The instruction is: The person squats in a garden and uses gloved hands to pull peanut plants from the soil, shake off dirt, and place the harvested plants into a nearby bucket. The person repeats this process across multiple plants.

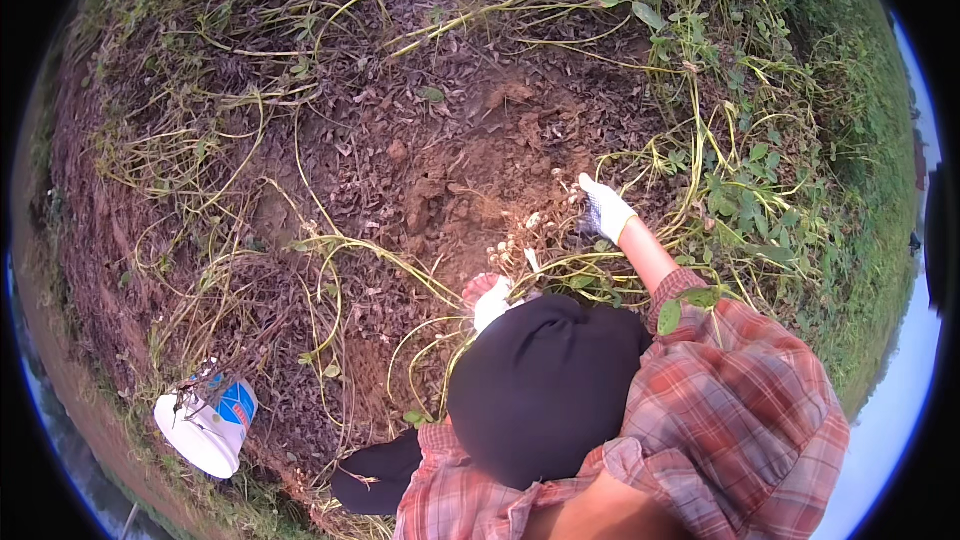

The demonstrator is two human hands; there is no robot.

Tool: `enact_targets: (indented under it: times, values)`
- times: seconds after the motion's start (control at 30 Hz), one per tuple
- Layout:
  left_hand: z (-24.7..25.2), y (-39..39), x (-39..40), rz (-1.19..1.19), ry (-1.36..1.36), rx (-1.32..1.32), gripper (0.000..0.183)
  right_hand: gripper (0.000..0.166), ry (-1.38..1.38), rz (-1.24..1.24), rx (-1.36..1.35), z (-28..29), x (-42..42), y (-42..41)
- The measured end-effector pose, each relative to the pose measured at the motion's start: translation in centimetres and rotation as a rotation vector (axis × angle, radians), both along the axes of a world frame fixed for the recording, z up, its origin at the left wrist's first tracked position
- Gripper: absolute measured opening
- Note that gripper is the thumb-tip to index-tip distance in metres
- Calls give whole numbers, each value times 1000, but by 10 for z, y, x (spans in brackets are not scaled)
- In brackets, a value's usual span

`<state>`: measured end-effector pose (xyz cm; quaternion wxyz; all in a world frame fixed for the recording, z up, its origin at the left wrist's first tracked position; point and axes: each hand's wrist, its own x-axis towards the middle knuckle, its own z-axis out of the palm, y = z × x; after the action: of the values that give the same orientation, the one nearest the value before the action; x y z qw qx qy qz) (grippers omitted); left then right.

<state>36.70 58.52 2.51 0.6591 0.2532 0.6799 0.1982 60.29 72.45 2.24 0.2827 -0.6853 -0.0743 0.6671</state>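
My right hand (606, 211), in a white knitted glove with a dark gripping palm, reaches in from the right. It is beside the small pods and roots of an uprooted peanut plant (534, 223); whether its fingers close on them is unclear. What appears to be my left hand (491, 298), in white with reddish tips showing, is at the left of the pod cluster, partly behind my black-clad knee (551, 390). Its grip is hidden. Long green peanut stems (375, 249) run past it on both sides.
A white plastic bucket (196, 436) with a blue label lies tilted at the lower left, dry stalks across it. Pulled vines (217, 142) lie over the soil at the left. Leafy plants (750, 195) grow at the right. Loose reddish soil (450, 187) shows in the middle.
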Motion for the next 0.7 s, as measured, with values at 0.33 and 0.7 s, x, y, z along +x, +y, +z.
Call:
enact_targets:
  times: [0.33,0.7]
  values:
    - [-4,-6,-3,40,-24,7,23,65,4,19,-48,-4,-30,36]
    - [2,-10,1,62,-95,10,21,41,-8,97,69,1,-8,-4]
